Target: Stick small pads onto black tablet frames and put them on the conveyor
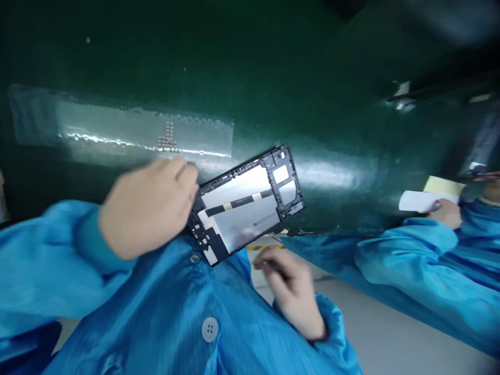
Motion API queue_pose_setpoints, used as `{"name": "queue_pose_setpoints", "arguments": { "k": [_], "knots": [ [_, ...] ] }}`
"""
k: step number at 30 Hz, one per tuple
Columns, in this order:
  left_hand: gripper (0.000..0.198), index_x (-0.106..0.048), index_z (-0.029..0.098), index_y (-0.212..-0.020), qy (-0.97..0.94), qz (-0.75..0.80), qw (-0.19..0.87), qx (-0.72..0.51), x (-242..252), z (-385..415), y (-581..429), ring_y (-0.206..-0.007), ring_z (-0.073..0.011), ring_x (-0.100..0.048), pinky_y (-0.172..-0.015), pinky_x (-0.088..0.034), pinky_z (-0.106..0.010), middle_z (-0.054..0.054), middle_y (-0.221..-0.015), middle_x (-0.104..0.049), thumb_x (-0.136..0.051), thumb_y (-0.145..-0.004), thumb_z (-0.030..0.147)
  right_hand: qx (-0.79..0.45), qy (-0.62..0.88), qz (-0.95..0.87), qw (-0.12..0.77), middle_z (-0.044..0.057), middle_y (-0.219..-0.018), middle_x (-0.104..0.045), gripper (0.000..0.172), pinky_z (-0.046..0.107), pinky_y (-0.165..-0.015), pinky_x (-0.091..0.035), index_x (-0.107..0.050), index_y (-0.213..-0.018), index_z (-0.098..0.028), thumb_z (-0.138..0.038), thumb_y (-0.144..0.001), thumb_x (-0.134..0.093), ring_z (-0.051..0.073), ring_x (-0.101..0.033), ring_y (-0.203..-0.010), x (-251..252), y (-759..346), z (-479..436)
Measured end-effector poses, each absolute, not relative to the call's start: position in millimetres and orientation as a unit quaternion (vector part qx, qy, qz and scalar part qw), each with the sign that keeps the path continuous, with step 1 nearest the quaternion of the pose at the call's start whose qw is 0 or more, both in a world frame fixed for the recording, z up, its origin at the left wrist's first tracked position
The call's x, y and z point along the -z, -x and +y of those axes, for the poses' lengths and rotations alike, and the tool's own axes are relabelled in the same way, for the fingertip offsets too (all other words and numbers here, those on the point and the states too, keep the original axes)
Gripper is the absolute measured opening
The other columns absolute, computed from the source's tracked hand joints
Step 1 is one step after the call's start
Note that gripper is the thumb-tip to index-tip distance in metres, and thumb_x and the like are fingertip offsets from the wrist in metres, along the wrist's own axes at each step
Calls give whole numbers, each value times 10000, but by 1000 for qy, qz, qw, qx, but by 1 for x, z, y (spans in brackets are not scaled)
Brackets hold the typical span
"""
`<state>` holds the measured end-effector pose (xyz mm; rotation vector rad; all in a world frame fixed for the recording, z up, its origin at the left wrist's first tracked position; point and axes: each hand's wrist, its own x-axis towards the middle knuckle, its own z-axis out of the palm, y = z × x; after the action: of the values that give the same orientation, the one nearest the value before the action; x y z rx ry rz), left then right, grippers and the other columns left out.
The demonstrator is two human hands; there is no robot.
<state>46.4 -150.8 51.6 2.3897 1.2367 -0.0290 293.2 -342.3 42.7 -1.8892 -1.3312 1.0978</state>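
My left hand (150, 205) grips the left end of a black tablet frame (246, 203) with a silvery inner plate and a dark strip across it, holding it tilted above the edge of the green table (273, 78). My right hand (291, 284) is lower, below the frame and off the table edge, fingers curled around a thin dark object that is too blurred to name. Both arms are in blue coat sleeves. A clear plastic sheet (128, 138) carrying a small cluster of tiny grey squares (167, 136) lies taped on the table behind my left hand.
A co-worker in a blue coat (429, 260) sits at the right, a hand (449, 213) on white and yellow paper (429, 195). Dark blurred items (406, 96) lie at the table's far right. Grey floor (390, 338) shows below the table edge.
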Motion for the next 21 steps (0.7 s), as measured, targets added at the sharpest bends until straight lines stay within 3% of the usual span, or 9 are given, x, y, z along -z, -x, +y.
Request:
{"name": "queue_pose_setpoints", "arguments": {
  "k": [1,2,5,8,11,13,17,19,21],
  "knots": [
    [333,-713,142,-1108,-867,432,246,29,-48,-167,-55,-1071,-360,-732,-861,-642,-500,-153,-1127,-705,-420,-1083,299,-473,714,-466,221,14,-815,-807,85,325,-637,-563,-780,-997,-247,-303,-985,-718,203,-732,-673,-41,-292,-356],
    [295,-716,145,-1120,-861,434,265,27,-45,-181,-62,-1072,-352,-730,-818,-632,-463,-161,-1153,-704,-450,-1071,262,-497,731,-420,207,21,-855,-835,194,322,-648,-587,-774,-1096,-245,-393,-971,-765,208,-752,-688,-36,-288,-367],
    [206,-716,173,-1092,-879,391,274,-14,-39,-201,-77,-910,-268,-735,-688,-582,-370,-111,-1075,-723,-555,-1057,296,-386,800,-243,389,54,-1068,-879,530,354,-793,-664,-721,-1305,-249,-564,-900,-854,241,-816,-893,-18,-277,-378],
    [236,-719,228,-1062,-895,358,255,-79,-38,-184,-70,-882,-188,-731,-728,-573,-307,-36,-992,-738,-542,-1106,378,-302,771,-160,537,88,-1267,-870,594,417,-956,-666,-747,-1358,-253,-510,-851,-921,284,-827,-1097,-13,-286,-344],
    [423,-695,212,-957,-869,433,189,-145,-34,-141,-47,-866,-162,-688,-783,-546,-300,-46,-910,-698,-358,-1173,349,-380,688,-220,578,72,-1056,-879,562,374,-715,-652,-795,-1251,-234,-475,-769,-956,252,-807,-805,-26,-307,-259],
    [464,-662,183,-895,-834,502,140,-179,-26,-114,-31,-815,-153,-639,-759,-528,-300,-60,-881,-666,-324,-1181,320,-432,635,-315,557,17,-842,-813,492,292,-488,-514,-777,-1214,-224,-470,-805,-894,157,-637,-525,-33,-307,-178],
    [296,-689,153,-984,-814,538,112,-188,0,-92,-20,-821,-120,-644,-792,-604,-276,-20,-921,-685,-643,-1113,415,-422,553,-488,528,-81,-610,-556,348,230,-374,-330,-720,-1169,-176,-478,-998,-708,81,-381,-392,-26,-246,3],
    [296,-717,160,-1079,-820,533,123,-168,12,-94,-26,-873,-125,-680,-833,-643,-292,-33,-1006,-725,-702,-1083,455,-389,511,-563,519,-55,-709,-614,339,219,-446,-439,-711,-1149,-159,-487,-1108,-634,81,-486,-473,-17,-201,74],
    [300,-730,168,-1137,-820,536,140,-142,20,-97,-34,-932,-141,-707,-870,-664,-312,-55,-1080,-744,-694,-1087,462,-326,449,-652,517,20,-1006,-753,341,279,-690,-638,-716,-1246,-160,-471,-1107,-701,130,-715,-770,-12,-169,123]
  ]
}}
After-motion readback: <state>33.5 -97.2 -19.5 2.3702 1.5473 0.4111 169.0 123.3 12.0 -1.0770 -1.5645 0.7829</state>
